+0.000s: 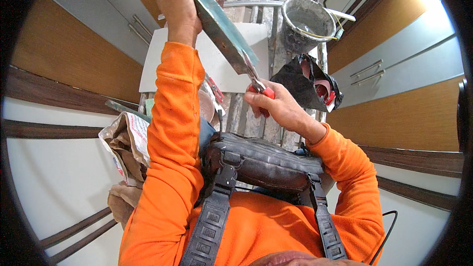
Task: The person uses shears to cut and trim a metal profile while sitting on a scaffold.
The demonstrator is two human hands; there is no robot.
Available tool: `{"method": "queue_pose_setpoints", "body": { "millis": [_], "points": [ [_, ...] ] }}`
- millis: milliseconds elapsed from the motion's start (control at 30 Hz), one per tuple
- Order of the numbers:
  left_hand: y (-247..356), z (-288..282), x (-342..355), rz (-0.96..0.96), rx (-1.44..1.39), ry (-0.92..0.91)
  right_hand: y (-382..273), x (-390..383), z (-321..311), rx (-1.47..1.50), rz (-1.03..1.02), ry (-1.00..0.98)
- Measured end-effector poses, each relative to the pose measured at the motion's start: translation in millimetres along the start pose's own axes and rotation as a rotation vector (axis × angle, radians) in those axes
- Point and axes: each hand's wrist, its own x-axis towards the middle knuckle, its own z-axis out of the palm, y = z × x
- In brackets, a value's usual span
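Note:
My left hand point(180, 7) is closed around the upper part of a long green-grey strip point(217, 22) with a folded edge. The strip slants down to the right, held above a white board point(231, 54). In my right hand point(281, 106) is a pair of red-handled pliers point(265, 92), fingers wrapped round the handles. The metal jaws of the pliers meet the lower end of the strip; whether they bite into it is too small to tell. A red tool point(215, 88), perhaps a utility knife, lies near the board's front edge, partly behind my left sleeve.
On the worn slatted platform point(249, 113) stand a plaster-smeared black bucket point(300, 39) and a black plastic bag point(300, 81). A pinkish container point(206, 106) is half hidden by my left arm. To the left sits a torn paper sack point(125, 138). Cabinets with bar handles point(367, 71) line both sides.

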Motion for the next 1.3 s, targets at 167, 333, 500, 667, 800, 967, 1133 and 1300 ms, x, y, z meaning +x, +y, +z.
{"method": "queue_pose_setpoints", "body": {
  "millis": [167,333,500,667,800,967,1133,1300],
  "points": [
    [-6,3,-3,0.029,-0.056,-0.03,-3,0,1,0.014,0.02,0.038],
    [-2,6,-8,0.009,-0.022,-0.047,6,0,3,0.008,0.065,0.04],
    [1,9,-13,-0.003,0.027,-0.021,5,0,5,0.0,0.071,0.038],
    [-4,10,-16,0.108,0.087,-0.057,10,3,4,-0.19,0.036,0.126],
    [-14,-15,17,0.039,-0.083,-0.126,14,10,1,-0.118,-0.147,0.194],
    [-9,-36,31,-0.018,-0.343,-0.134,6,3,-15,-0.267,-0.134,0.225],
    [-6,-56,47,0.0,-0.348,-0.204,-3,1,-19,-0.181,-0.105,0.082],
    [-14,-45,35,-0.018,-0.379,-0.274,-16,-3,-13,0.15,-0.001,-0.085]
  ]
}}
